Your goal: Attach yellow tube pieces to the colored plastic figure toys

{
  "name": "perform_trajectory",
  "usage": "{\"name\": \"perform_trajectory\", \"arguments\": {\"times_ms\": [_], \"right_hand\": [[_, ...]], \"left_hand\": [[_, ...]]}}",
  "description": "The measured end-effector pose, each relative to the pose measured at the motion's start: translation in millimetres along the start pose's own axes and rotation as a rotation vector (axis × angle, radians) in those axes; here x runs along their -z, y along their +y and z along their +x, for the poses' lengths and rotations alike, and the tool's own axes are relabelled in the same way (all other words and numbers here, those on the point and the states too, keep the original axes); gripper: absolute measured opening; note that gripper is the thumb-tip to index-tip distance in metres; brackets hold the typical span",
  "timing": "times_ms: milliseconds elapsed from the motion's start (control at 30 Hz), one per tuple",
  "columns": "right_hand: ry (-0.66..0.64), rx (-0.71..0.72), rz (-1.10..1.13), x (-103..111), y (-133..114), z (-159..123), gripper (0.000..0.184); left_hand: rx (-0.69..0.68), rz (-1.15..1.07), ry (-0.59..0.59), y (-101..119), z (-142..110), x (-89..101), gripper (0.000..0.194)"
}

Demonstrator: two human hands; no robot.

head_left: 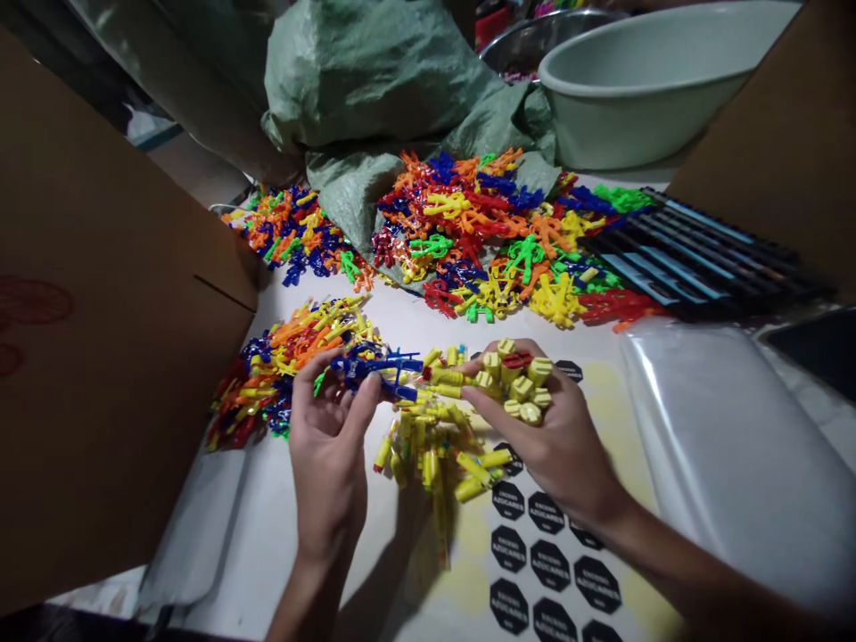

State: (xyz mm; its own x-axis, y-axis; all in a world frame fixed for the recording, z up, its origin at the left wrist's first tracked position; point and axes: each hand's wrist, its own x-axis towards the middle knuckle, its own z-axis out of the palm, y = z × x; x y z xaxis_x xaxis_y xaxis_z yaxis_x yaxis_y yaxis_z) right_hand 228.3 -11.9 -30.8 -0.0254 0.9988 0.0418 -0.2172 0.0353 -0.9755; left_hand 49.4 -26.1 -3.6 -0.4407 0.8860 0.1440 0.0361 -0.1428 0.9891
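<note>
Grip entry: my left hand [326,441] pinches a blue plastic toy figure [378,367], long axis crosswise toward my right hand [558,450], which clutches yellow plastic pieces [518,383].

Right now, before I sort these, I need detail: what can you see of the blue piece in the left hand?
The blue piece is glossy dark-blue plastic, branching with thin limbs, lying roughly sideways. The left hand pinches it between thumb and fingers, above the table; its far end points toward loose yellow pieces.
</note>
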Motion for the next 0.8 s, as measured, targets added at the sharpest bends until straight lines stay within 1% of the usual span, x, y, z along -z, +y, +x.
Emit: {"name": "perform_trajectory", "arguments": {"times_ms": [67,200,267,300,333,433,467,500,567,600,667,700,733,800], "right_hand": [[-0.029,-0.019,0.04,-0.5,-1.8,-0.2,0.021],[-0.049,-0.076,0.13,0.3,-5.5,0.0,0.018],[-0.073,-0.063,0.139,1.3,-5.8,0.3,0.014],[-0.079,-0.049,0.13,1.5,-5.6,0.4,0.012],[-0.077,-0.04,0.116,1.3,-5.1,0.4,0.012],[-0.04,-0.048,0.078,-0.8,-2.7,-0.4,0.017],[-0.037,-0.055,0.074,-1.6,-1.8,-0.7,0.019],[-0.042,-0.063,0.073,-2.3,-1.1,-0.8,0.02],[-0.05,-0.071,0.075,-2.7,0.1,-0.5,0.021],[-0.045,-0.078,0.073,-2.4,0.4,-0.1,0.022],[-0.016,-0.117,0.055,-1.3,0.5,0.9,0.025],[0.0,-0.153,0.042,-0.6,0.2,1.4,0.027],[0.011,-0.197,0.03,-0.1,-0.3,1.7,0.029],[-0.008,-0.275,0.024,0.3,-2.4,1.8,0.032]], "left_hand": [[0.122,-0.072,-0.014,-0.5,0.3,-2.6,0.046],[0.364,-0.215,-0.091,-1.5,2.4,-7.4,0.057],[0.419,-0.232,-0.131,-1.6,3.2,-7.2,0.06],[0.396,-0.202,-0.141,-1.5,2.7,-6.9,0.058],[0.328,-0.144,-0.134,-1.2,1.4,-6.8,0.055],[-0.018,0.086,-0.039,-0.8,-7.0,-9.3,0.042],[-0.102,0.143,-0.013,-1.2,-10.0,-10.4,0.039],[-0.138,0.179,-0.002,-1.9,-12.1,-11.1,0.039],[-0.113,0.192,-0.017,-3.9,-11.2,-8.5,0.039],[-0.089,0.181,-0.026,-4.8,-7.4,-4.3,0.04],[-0.065,0.168,-0.013,-4.5,6.6,10.9,0.043],[-0.077,0.188,0.01,-2.6,16.2,21.4,0.044],[-0.092,0.232,0.045,0.6,27.0,32.8,0.047],[-0.167,0.413,0.131,10.6,49.6,54.0,0.047]]}}
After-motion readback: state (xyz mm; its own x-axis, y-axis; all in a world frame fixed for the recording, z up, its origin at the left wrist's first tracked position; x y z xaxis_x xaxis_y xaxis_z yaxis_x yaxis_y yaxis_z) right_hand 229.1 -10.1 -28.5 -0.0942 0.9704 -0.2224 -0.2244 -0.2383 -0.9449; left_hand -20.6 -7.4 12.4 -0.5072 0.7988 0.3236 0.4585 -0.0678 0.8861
